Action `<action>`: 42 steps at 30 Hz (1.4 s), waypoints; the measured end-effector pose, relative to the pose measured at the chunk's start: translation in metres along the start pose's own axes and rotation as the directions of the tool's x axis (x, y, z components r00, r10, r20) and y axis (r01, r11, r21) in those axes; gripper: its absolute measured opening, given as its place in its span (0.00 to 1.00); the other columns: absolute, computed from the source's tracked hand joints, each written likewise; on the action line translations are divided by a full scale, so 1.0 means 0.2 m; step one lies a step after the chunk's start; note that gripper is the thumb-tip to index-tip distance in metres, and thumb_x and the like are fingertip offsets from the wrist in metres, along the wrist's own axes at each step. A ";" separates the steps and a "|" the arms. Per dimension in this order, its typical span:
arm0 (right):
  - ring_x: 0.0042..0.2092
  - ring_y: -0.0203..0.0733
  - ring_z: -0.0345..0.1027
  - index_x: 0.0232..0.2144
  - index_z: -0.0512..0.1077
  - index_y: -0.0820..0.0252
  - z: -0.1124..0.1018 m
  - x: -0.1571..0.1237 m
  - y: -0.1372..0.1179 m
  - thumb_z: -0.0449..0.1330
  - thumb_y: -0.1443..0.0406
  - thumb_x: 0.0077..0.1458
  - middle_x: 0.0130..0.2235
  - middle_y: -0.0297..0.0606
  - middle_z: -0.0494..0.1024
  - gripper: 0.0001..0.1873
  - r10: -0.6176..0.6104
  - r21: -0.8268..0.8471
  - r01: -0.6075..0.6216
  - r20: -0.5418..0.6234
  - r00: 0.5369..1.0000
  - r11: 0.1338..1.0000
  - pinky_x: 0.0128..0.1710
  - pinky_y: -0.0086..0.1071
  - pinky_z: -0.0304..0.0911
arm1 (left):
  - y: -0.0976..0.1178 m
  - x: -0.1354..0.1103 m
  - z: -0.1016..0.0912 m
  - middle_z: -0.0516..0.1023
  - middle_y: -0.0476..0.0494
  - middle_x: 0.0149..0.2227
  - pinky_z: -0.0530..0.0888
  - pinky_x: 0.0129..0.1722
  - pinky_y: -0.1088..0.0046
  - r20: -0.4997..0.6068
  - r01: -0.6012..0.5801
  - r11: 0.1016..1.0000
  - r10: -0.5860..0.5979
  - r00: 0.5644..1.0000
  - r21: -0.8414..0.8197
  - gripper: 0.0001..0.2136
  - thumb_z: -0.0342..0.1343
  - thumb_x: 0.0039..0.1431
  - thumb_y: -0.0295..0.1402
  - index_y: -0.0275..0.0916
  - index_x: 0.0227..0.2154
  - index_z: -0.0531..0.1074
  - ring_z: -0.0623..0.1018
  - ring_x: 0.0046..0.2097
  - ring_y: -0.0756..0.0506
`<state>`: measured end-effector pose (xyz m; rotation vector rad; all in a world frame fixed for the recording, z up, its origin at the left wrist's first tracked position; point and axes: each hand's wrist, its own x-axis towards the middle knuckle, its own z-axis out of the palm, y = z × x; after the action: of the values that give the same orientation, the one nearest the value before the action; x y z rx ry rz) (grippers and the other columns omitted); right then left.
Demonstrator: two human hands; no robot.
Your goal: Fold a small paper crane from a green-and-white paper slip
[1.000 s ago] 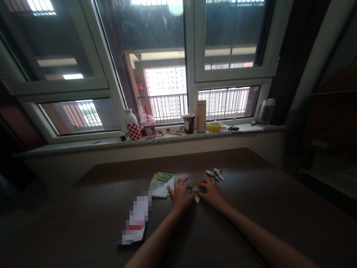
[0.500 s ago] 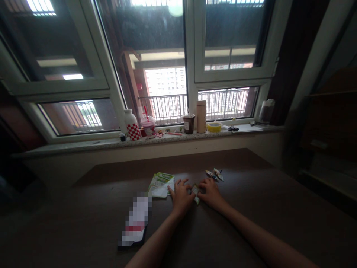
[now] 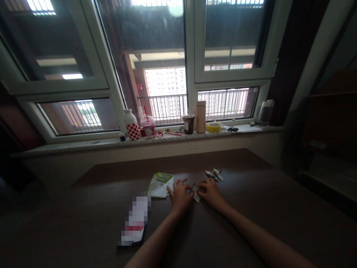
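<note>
A small folded piece of green-and-white printed paper [image 3: 196, 194] lies on the table between my two hands. My left hand [image 3: 180, 197] is at its left edge, thumb and a forefinger closing on the paper, while the other fingers rest spread on the tabletop. From the other side my right hand [image 3: 211, 194] has curled fingers on the paper's right edge. Just left of my left hand is a small stack of green-and-white printed sheets [image 3: 159, 189]. Beyond my right hand sit several small folded paper pieces [image 3: 214, 174]. The fingertips partly hide the paper.
A phone-like flat object [image 3: 135, 221] with a blurred-out surface lies at the left of the brown table [image 3: 83, 216]. On the windowsill [image 3: 167, 139] stand a checkered bottle [image 3: 132, 125], drink cups [image 3: 189, 124], a tan flask [image 3: 200, 117], yellow tape [image 3: 214, 128] and black scissors [image 3: 233, 129].
The folded paper has turned slightly between my fingertips, and its lower tip sits a little higher. Both hands stay almost in place.
</note>
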<state>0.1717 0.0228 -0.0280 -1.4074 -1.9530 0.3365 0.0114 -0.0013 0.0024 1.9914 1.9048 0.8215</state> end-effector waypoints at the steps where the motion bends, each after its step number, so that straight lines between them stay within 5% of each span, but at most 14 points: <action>1: 0.49 0.51 0.62 0.32 0.81 0.55 0.00 0.00 -0.01 0.64 0.67 0.50 0.41 0.43 0.77 0.06 0.005 0.000 -0.005 0.001 1.000 1.000 0.53 0.42 0.59 | 0.00 0.00 0.00 0.72 0.51 0.60 0.40 0.64 0.33 -0.001 0.003 1.000 -0.003 1.000 -0.002 0.03 0.59 0.53 0.34 0.46 0.30 0.78 0.60 0.66 0.36; 11: 0.51 0.49 0.62 0.41 0.80 0.56 -0.03 0.00 -0.03 0.63 0.67 0.49 0.43 0.42 0.75 0.15 0.059 0.023 -0.060 0.033 0.998 0.998 0.53 0.38 0.57 | 0.00 0.00 0.01 0.73 0.52 0.59 0.41 0.65 0.36 -0.020 0.026 0.999 -0.026 0.999 -0.030 0.04 0.59 0.50 0.33 0.46 0.27 0.78 0.62 0.65 0.37; 19: 0.51 0.49 0.62 0.35 0.81 0.58 -0.02 0.00 0.01 0.63 0.65 0.53 0.43 0.43 0.76 0.08 0.028 0.048 -0.031 0.046 0.999 0.998 0.55 0.39 0.56 | -0.01 0.00 0.01 0.73 0.52 0.59 0.40 0.65 0.38 -0.019 0.023 0.999 -0.023 1.000 -0.026 0.04 0.59 0.50 0.33 0.46 0.28 0.79 0.62 0.65 0.37; 31: 0.55 0.50 0.64 0.42 0.80 0.56 -0.05 0.01 0.12 0.64 0.65 0.50 0.47 0.42 0.77 0.15 -0.064 0.238 0.034 0.118 0.991 0.971 0.59 0.42 0.55 | -0.01 0.00 0.01 0.74 0.51 0.58 0.39 0.65 0.36 -0.028 0.016 0.999 -0.017 0.999 -0.034 0.04 0.60 0.50 0.34 0.47 0.27 0.79 0.62 0.64 0.36; 42: 0.54 0.50 0.64 0.41 0.80 0.57 -0.03 0.01 0.13 0.66 0.58 0.52 0.47 0.44 0.77 0.15 -0.079 0.238 0.049 0.119 0.990 0.970 0.59 0.44 0.56 | -0.01 0.00 0.00 0.74 0.50 0.58 0.40 0.65 0.37 -0.022 0.020 0.999 -0.021 1.000 -0.027 0.05 0.59 0.51 0.33 0.47 0.28 0.80 0.62 0.64 0.36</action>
<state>0.1953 0.0324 -0.0377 -1.1932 -1.9814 0.6197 0.0097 -0.0019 0.0022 1.9523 1.9128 0.8624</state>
